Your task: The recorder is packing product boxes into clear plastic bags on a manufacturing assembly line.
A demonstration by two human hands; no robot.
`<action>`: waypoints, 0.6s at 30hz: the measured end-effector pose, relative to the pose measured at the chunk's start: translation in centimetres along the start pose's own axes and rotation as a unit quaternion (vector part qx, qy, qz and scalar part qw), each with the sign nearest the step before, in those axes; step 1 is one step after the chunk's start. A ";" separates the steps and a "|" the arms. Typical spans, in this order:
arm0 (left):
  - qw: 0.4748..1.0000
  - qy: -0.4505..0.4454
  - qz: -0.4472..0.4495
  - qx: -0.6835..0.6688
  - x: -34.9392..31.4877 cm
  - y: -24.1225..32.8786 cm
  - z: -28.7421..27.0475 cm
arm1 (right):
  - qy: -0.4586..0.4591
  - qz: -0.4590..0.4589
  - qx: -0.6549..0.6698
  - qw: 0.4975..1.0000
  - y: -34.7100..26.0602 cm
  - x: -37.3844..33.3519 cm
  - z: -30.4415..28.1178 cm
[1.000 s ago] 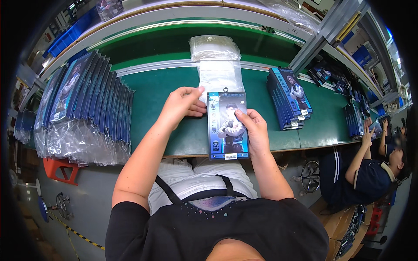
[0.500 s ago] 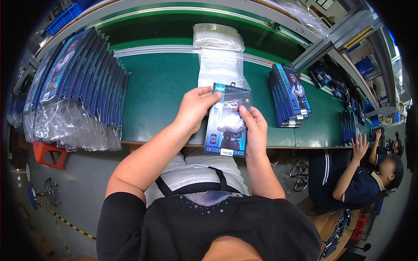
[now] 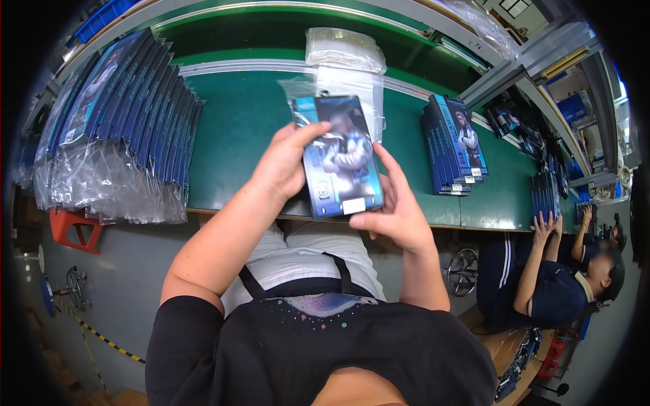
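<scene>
A flat dark-blue printed box with a figure on its front is held over the near side of the green bench. My left hand grips its left edge, thumb laid across the front. At the lower right corner is my right hand, thumb by the bottom edge and fingers along the right side, partly behind the box. A clear plastic bag sticks out past the box's upper left corner; how far it covers the box is hard to tell. Beyond lies a pile of clear bags.
Several bagged boxes stand in a row at the left. A stack of similar boxes sits to the right. Farther right, a co-worker has hands on other boxes. A red stool stands below the bench at left.
The box has shifted up and slightly left, and clear plastic now shows at its top left. My right hand has gone from the box's front to its lower corner. The co-worker's raised hand has come down.
</scene>
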State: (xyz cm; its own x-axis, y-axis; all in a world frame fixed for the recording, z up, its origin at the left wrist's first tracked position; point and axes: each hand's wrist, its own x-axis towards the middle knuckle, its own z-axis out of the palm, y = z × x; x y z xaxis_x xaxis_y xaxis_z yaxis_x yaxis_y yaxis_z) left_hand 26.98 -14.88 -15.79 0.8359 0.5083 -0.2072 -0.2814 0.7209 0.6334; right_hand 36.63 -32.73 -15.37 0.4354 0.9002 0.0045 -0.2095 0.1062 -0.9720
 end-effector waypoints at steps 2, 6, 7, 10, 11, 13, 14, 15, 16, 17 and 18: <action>1.000 -0.007 0.022 -0.014 -0.5 0.3 0.5 | -0.039 -0.018 -0.048 0.998 -0.9 0.1 0.1; 0.998 -0.047 0.031 0.041 -3.4 -1.0 3.8 | 0.003 -0.133 -0.110 0.985 -2.4 1.4 0.3; 0.996 -0.073 -0.003 0.057 -4.2 -0.6 4.2 | 0.031 -0.194 -0.130 0.972 -2.6 1.7 0.5; 0.971 -0.212 0.008 0.108 -5.3 -1.0 4.6 | 0.085 -0.274 -0.157 0.945 -3.9 1.8 -0.2; 0.956 -0.260 -0.007 0.132 -5.6 -1.0 4.4 | 0.125 -0.345 -0.145 0.919 -4.1 2.0 -0.5; 0.919 -0.349 -0.032 0.182 -6.1 -0.6 3.8 | 0.140 -0.426 -0.060 0.892 -5.5 1.7 -0.5; 0.901 -0.380 -0.066 0.198 -6.2 -0.2 3.4 | 0.182 -0.435 -0.012 0.882 -5.9 1.7 -0.4; 0.905 -0.375 -0.108 0.168 -6.2 -0.2 2.9 | 0.224 -0.441 0.034 0.869 -6.2 1.5 -0.3; 0.907 -0.369 -0.150 0.139 -6.0 -0.4 2.3 | 0.244 -0.441 0.049 0.862 -6.6 1.4 0.4; 0.906 -0.362 -0.192 0.108 -5.8 -0.6 1.8 | 0.218 -0.447 0.029 0.867 -6.6 1.1 0.7; 0.899 -0.344 -0.245 0.117 -5.4 -1.0 1.8 | 0.188 -0.450 0.008 0.873 -6.5 0.8 0.9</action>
State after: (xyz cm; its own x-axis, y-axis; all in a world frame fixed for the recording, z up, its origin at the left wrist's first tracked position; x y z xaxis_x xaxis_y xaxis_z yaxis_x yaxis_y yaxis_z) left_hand 23.54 -19.20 -13.97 0.9489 -0.3125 -0.0443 0.2389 0.6194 0.7478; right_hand 37.59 -32.32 -8.90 0.6859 0.2462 0.6848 0.3555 0.7078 -0.6105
